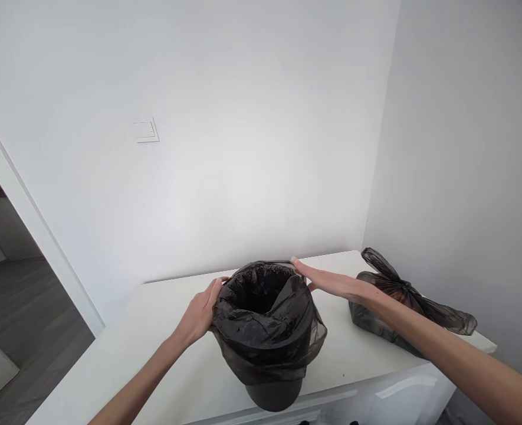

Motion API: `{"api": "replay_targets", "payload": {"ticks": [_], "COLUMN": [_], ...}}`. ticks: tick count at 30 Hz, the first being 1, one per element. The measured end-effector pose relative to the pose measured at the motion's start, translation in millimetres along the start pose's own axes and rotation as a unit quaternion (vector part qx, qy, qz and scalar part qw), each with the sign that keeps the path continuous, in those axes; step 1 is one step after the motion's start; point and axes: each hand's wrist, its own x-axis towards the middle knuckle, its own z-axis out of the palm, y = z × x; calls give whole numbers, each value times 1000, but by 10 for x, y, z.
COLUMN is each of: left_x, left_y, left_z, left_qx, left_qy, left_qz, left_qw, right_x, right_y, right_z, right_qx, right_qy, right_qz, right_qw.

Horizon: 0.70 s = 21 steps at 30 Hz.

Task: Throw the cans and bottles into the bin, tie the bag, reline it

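Observation:
A dark trash bin (pixel 275 394) stands on the white cabinet top, its lower body showing below a black trash bag (pixel 261 336). The thin bag lines the inside and is folded over the rim, hanging loosely down the outside. My left hand (pixel 203 310) is closed against the left side of the rim, gripping the bag there. On the far right of the rim, my right hand (pixel 318 277) has the bag's edge between its fingers and thumb. Parts of the fingers on both hands are hidden behind the bag.
A tied, filled black bag (pixel 376 327) lies on the right of the white cabinet (pixel 172 319), partly behind my right forearm. A light switch (pixel 145 130) is on the wall behind. On the left, a doorway frame (pixel 35 212) opens onto a grey floor (pixel 52 319).

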Motion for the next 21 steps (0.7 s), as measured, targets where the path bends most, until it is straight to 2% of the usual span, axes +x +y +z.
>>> {"api": "replay_targets", "payload": {"ticks": [4, 5, 6, 7, 9, 11, 12, 14, 16, 18, 21], "left_x": [40, -5, -67, -142, -307, -454, -508, -561, -555, -535, -593], "left_y": [-340, -426, -505, -576, -696, -782, -811, -843, -852, -874, -1008], "left_z": [229, 256, 272, 279, 290, 323, 354, 438, 535, 622, 708], "left_qx": [-63, -62, -57, -49, -31, -7, 7, 42, 78, 101, 114], "left_qy": [-123, -129, -118, -95, -39, 2, 8, 3, -4, -4, 0], "left_qz": [-82, -85, -75, -55, 6, 66, 88, 105, 100, 94, 121], "left_qw": [987, 986, 988, 993, 999, 998, 996, 994, 992, 990, 986], "right_x": [-40, -86, -147, -220, -394, -580, -666, -802, -879, -916, -977], "right_y": [203, 241, 271, 289, 284, 226, 184, 101, 63, 98, 212], "right_z": [185, 229, 274, 323, 441, 596, 687, 885, 1086, 1261, 1403], "right_qx": [207, 224, 229, 223, 185, 119, 81, -3, -84, -153, -234], "right_qy": [-102, -101, -74, -18, 154, 308, 344, 341, 297, 251, 177], "right_qz": [63, 79, 90, 93, 64, -20, -77, -195, -279, -311, -292], "right_qw": [971, 966, 967, 970, 968, 944, 932, 920, 909, 904, 910]}}
